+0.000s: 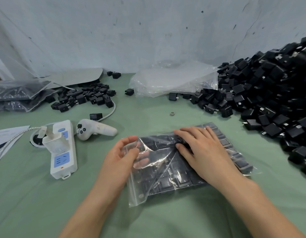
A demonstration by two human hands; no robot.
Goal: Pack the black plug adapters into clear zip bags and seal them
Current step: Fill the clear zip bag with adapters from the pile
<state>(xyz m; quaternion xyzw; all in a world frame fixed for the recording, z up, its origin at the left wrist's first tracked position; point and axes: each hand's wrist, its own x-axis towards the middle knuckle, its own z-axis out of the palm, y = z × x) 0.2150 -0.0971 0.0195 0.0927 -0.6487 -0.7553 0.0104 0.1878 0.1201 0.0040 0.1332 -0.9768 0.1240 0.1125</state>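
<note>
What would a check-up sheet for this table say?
Surface: green table.
Job's things: filled bag of black adapters under both hands; big adapter pile right; smaller pile and packed bags left; empty bags behind.
Clutter: white controller, small ring, paper.
Hands: left hand pinches the bag's open end; right hand presses flat on it.
Cables: power strip; white cable behind the controller.
Surroundings: stained pale sheet behind.

zip bag (166, 177) lies at centre; power strip (63, 160) left, adapter pile (269, 93) right, empty bags (172, 79) behind.
</note>
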